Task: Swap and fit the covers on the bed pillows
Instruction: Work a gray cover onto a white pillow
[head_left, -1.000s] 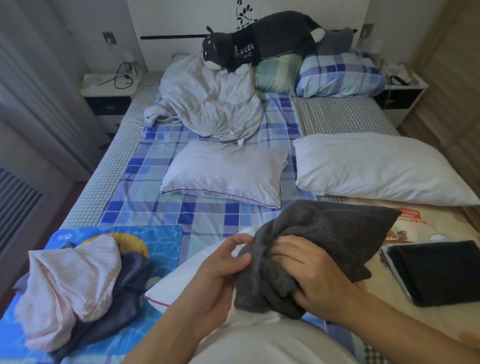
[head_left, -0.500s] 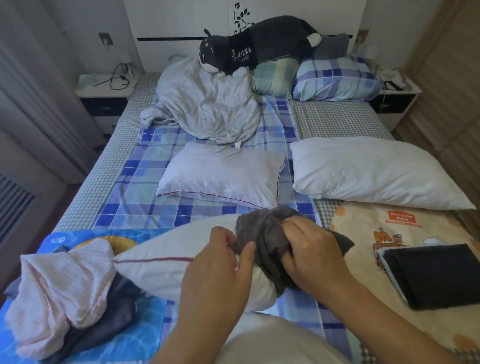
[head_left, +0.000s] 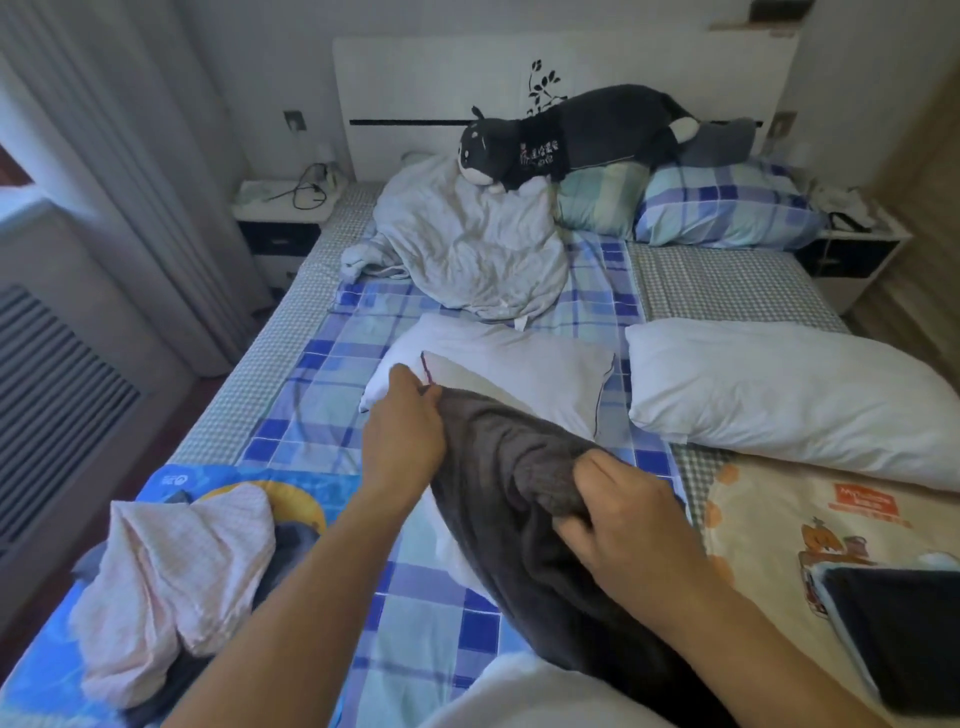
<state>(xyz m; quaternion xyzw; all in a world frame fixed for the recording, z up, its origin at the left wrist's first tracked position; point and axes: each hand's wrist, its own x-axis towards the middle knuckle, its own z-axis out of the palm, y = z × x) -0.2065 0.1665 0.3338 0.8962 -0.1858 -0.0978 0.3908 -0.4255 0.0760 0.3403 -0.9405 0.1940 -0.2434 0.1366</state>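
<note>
Dark grey cover (head_left: 524, 499) is part-way onto a white pillow (head_left: 452, 551) lying lengthwise toward the person on the blue checked sheet (head_left: 322, 395); only a little of that pillow shows, a white strip below the left forearm plus what looks like its far corner w/ red piping (head_left: 426, 369) poking out past the cover's mouth. Left hand (head_left: 402, 431) is out at the far end, fingers curled and pinching the cover's edge right at that corner, prob. to keep the opening anchored while fabric gets worked along. Right hand (head_left: 618, 514) is nearer the body, fingers closed around a bunched fold of the cover, so the slack is gathered on that side and ready to be fed forward. Can't tell how much of the pillow is actually inside, since the cover hides it. A 2nd bare white pillow (head_left: 519, 374) lies just behind, touching or nearly so, and a larger white pillow (head_left: 779, 395) sits to the right, both uncovered, so I'd judge the job less than half done. Pink-and-dark heap (head_left: 171, 577) at lower left is likely the stripped covers, parked out of the way. Plush toy (head_left: 561, 140) rests atop the plaid pillows (head_left: 727, 208) by the headboard, clear of the work area.
</note>
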